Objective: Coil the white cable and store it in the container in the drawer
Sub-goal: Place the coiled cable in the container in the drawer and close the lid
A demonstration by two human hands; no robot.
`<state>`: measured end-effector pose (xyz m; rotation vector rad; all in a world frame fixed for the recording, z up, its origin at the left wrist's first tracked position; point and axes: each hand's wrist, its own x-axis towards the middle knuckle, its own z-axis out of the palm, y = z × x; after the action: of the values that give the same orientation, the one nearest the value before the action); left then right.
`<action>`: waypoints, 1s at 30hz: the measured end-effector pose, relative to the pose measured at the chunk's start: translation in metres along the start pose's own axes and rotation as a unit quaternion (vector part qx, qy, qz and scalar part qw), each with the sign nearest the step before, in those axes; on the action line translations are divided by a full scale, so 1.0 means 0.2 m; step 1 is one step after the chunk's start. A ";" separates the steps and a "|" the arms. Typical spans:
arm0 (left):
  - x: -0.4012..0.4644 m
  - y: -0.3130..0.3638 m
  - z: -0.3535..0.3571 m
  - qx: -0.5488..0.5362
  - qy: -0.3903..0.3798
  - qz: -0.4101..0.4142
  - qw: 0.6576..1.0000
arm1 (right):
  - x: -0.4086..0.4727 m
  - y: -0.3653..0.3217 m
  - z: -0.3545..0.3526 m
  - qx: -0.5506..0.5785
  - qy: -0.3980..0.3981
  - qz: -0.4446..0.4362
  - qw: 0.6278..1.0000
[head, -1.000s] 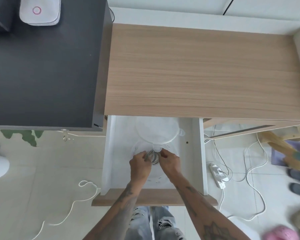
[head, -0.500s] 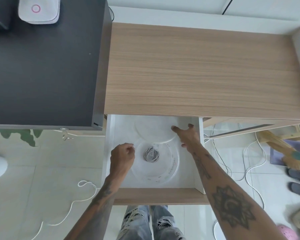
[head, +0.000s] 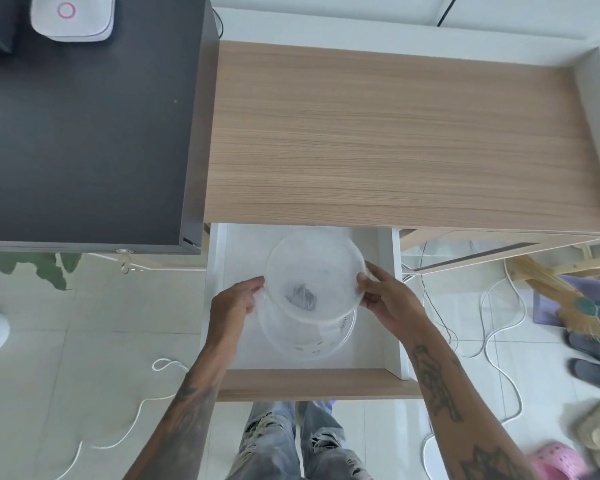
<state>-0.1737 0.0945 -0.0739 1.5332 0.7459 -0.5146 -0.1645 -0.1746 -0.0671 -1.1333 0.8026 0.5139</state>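
Observation:
The white drawer (head: 392, 306) is pulled out under the wooden desk. A round clear container (head: 309, 344) sits inside it. The coiled cable (head: 302, 295) shows as a grey bundle through the translucent round lid (head: 314, 268), which hangs tilted over the container's far part. My right hand (head: 385, 296) grips the lid's right edge with thumb and fingers. My left hand (head: 236, 301) touches the lid's left edge with its fingertips.
The wooden desk top (head: 395, 140) lies beyond the drawer, with a dark cabinet (head: 84, 126) to its left bearing a white device (head: 73, 15). Loose cords (head: 499, 327) trail on the tiled floor to the right, beside a broom (head: 561, 299) and slippers (head: 596, 362). Another cord (head: 132, 424) lies left.
Both hands left the coiled cable in the container. My right hand reached to the lid at the drawer's back and brought it over the container; my left hand came to its left edge.

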 end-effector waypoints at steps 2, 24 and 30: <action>-0.05 0.00 -0.03 -0.020 -0.028 0.005 0.999 | -0.07 0.06 -0.02 -0.039 0.027 -0.019 0.999; -0.12 -0.14 0.09 0.316 0.104 0.163 0.929 | -0.15 0.28 0.07 -0.339 0.203 -0.073 0.916; -0.06 -0.11 0.07 0.333 0.099 0.163 0.924 | -0.10 0.24 0.05 -0.433 0.183 -0.081 0.879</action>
<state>-0.1970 0.0788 -0.0822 2.3236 0.4601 -0.3784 -0.2090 -0.1484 -0.0777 -2.1627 0.8019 0.5370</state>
